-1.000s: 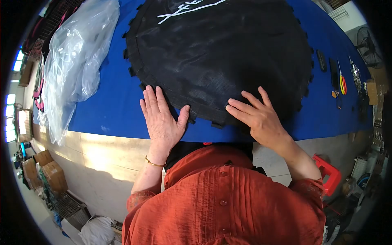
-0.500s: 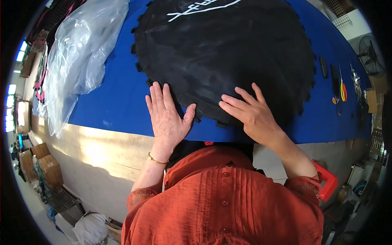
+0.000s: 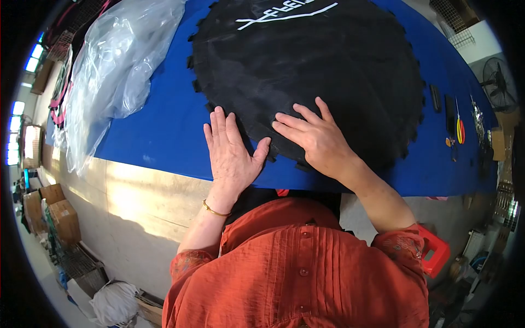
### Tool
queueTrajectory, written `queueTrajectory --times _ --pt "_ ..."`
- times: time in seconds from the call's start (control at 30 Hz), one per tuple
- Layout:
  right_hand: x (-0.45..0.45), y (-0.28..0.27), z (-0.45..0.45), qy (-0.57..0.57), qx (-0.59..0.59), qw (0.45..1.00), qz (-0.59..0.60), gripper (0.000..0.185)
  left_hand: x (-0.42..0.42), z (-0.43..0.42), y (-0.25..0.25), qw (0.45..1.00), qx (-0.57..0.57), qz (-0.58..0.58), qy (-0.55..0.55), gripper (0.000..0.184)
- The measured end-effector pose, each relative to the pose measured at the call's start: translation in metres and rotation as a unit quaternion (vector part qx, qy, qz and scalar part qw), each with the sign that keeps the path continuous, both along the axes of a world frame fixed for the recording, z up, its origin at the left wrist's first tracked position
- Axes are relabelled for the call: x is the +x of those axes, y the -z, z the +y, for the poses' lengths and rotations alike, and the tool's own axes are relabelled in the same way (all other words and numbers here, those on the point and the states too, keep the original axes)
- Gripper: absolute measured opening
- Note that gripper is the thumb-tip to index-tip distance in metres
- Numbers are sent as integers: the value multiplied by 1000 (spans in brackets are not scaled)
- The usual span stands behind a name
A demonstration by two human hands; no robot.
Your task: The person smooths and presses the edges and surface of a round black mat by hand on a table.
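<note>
A large round black trampoline mat [image 3: 311, 65] lies flat, with short tabs all round its rim and white lettering near its far side. My left hand [image 3: 234, 156] rests flat at the mat's near left edge, its fingers straight and its thumb out to the side. Fingertips touch the rim while the palm lies over the blue cloth. On the mat's near part is my right hand [image 3: 320, 139], palm down with its fingers spread. Neither hand grips anything.
Blue cloth [image 3: 158, 147] covers the table. A crumpled clear plastic bag [image 3: 123, 60] hangs over its left side. Scissors with red and yellow handles [image 3: 460, 132] lie at the right among small dark tools. A fan [image 3: 497, 82] stands beyond, and cardboard boxes [image 3: 64, 218] sit lower left.
My right hand has slid left across the mat, closer to my left hand. The view has shifted slightly, showing more of the white lettering.
</note>
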State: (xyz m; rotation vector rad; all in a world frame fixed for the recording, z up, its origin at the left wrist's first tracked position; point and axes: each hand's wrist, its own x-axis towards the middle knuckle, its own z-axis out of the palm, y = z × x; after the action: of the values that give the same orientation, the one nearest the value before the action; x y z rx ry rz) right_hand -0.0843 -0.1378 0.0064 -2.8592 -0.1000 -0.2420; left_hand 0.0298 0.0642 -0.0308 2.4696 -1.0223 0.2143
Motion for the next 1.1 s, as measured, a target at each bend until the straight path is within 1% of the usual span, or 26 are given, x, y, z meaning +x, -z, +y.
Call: queueTrajectory --times 0.17,0.27,0.47,0.57,0.77,0.87,0.97,1.1 --pt "-13 -7 1 17 -3 999 32 58 -1 -1 -3 1000 2 12 -7 93" --pt "-7 -6 2 7 -7 1000 21 60 -1 0 -1 1000 -3 17 -2 93" --pt "30 3 5 -22 12 1000 -1 64 -1 1 1 1000 -8 15 0 93" --pt "35 -1 7 -21 11 1000 13 64 -1 0 2 1000 -7 22 -4 93" --pt "11 -7 4 -11 -14 999 38 63 -2 0 1 999 -11 30 -3 93" --pt "15 -6 4 -14 -10 1000 24 63 -1 0 2 999 -17 33 2 92" --pt "34 -3 5 -27 14 1000 5 63 -1 0 2 999 -13 31 4 92" --pt "65 2 6 -38 12 999 -7 62 -1 1 5 1000 -15 27 3 93"
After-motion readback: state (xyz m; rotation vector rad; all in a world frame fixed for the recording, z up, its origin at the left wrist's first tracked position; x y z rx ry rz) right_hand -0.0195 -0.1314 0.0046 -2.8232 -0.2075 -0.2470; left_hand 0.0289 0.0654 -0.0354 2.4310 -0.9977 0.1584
